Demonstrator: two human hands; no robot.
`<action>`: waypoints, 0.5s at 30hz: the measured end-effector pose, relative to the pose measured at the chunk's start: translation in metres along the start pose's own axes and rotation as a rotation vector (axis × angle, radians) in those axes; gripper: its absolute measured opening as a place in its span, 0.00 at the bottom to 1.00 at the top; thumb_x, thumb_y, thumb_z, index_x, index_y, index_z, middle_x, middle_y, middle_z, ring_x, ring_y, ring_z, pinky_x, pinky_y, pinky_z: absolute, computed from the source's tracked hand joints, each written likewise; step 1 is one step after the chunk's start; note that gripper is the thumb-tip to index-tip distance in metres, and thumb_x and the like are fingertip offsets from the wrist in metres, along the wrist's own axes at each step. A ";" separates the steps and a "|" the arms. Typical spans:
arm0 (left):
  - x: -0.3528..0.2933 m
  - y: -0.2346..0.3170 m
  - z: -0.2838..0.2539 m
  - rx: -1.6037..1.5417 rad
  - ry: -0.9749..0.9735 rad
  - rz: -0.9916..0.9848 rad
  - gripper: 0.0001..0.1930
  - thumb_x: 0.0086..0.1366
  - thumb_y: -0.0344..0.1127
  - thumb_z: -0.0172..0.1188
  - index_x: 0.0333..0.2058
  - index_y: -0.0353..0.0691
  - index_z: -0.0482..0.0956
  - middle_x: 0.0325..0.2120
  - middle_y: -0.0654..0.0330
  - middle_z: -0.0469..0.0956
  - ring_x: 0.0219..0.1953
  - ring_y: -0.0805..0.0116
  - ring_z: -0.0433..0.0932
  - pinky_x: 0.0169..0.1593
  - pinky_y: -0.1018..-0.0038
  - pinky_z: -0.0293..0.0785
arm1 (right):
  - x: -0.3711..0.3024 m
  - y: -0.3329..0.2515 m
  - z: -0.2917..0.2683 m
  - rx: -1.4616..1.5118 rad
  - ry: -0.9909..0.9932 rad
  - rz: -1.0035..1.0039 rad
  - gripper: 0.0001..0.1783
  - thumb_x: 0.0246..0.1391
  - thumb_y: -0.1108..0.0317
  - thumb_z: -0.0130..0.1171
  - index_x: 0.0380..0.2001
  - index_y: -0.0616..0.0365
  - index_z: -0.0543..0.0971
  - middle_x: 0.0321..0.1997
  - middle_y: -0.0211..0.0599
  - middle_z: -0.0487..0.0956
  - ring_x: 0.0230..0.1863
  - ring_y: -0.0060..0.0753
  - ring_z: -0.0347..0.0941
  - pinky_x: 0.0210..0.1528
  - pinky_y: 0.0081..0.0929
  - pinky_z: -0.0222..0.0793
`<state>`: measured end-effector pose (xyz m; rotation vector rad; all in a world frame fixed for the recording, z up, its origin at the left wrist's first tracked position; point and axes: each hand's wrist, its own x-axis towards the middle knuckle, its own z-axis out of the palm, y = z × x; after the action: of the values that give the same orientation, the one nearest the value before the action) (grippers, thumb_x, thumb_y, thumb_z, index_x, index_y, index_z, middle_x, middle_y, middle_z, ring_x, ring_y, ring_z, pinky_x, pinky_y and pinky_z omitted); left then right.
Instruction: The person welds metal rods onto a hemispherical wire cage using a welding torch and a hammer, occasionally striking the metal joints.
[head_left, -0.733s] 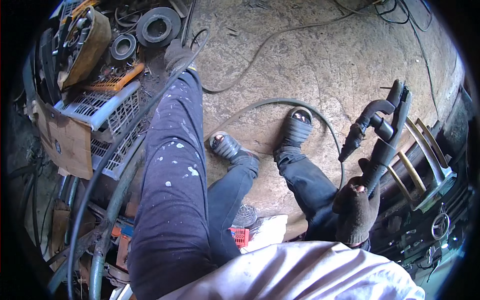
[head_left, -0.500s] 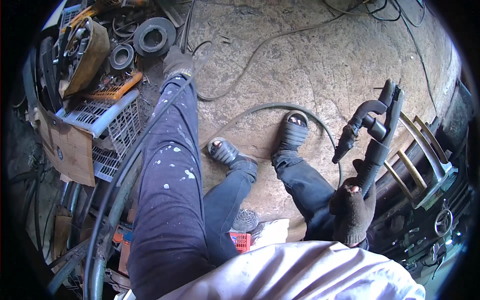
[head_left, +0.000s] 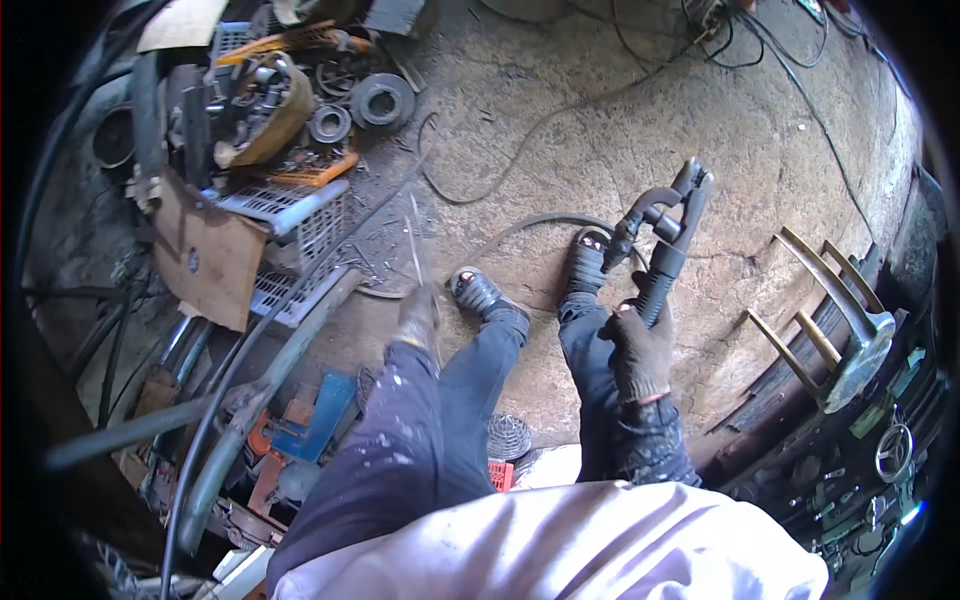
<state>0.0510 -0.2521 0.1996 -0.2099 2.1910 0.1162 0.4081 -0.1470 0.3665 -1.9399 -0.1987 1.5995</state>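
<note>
My right hand [head_left: 640,345], in a dark glove, grips a black welding electrode holder [head_left: 665,225] by its handle. The holder's jaws point up and away over the concrete floor. A dark cable [head_left: 535,222] curves from it past my sandalled feet [head_left: 585,262]. My left hand [head_left: 418,315], also gloved and blurred, is drawn in above my left knee. It holds a thin metal rod [head_left: 412,240] that sticks up from the fist. More thin rods lie scattered on the floor [head_left: 375,262] just beyond it.
At the left are white plastic crates [head_left: 290,215], a cardboard sheet [head_left: 205,255], and metal rings and discs [head_left: 380,100]. A long pipe [head_left: 265,400] lies beside a blue bracket [head_left: 325,410]. A metal frame [head_left: 815,320] stands at the right. Thin wires [head_left: 560,110] cross the floor.
My left arm has pulled back from the far reach toward the scrap pile and now holds a thin rod near my knee. The right hand with the holder has stayed almost still.
</note>
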 end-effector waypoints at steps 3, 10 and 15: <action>-0.095 -0.024 -0.028 -0.215 -0.300 -0.214 0.10 0.60 0.43 0.62 0.22 0.50 0.73 0.14 0.67 0.68 0.11 0.74 0.62 0.14 0.73 0.51 | -0.020 -0.001 -0.005 0.059 -0.071 0.008 0.25 0.57 0.71 0.58 0.57 0.69 0.68 0.32 0.33 0.74 0.28 0.27 0.75 0.34 0.28 0.78; -0.213 -0.042 -0.029 0.624 -0.607 0.620 0.04 0.58 0.34 0.59 0.30 0.45 0.81 0.16 0.61 0.72 0.20 0.61 0.74 0.25 0.64 0.70 | -0.089 -0.006 -0.064 0.357 -0.195 0.231 0.22 0.58 0.67 0.62 0.54 0.59 0.71 0.46 0.37 0.78 0.52 0.38 0.76 0.56 0.42 0.75; -0.330 0.010 0.002 0.796 -0.942 1.039 0.15 0.66 0.46 0.56 0.44 0.42 0.78 0.26 0.55 0.78 0.30 0.64 0.80 0.34 0.67 0.77 | -0.135 -0.038 -0.083 0.714 -0.273 0.206 0.22 0.58 0.65 0.61 0.56 0.50 0.70 0.58 0.41 0.75 0.59 0.49 0.72 0.61 0.57 0.69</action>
<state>0.2418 -0.2067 0.4654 1.1926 1.0705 -0.0837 0.4605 -0.2103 0.5069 -1.2206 0.4263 1.7471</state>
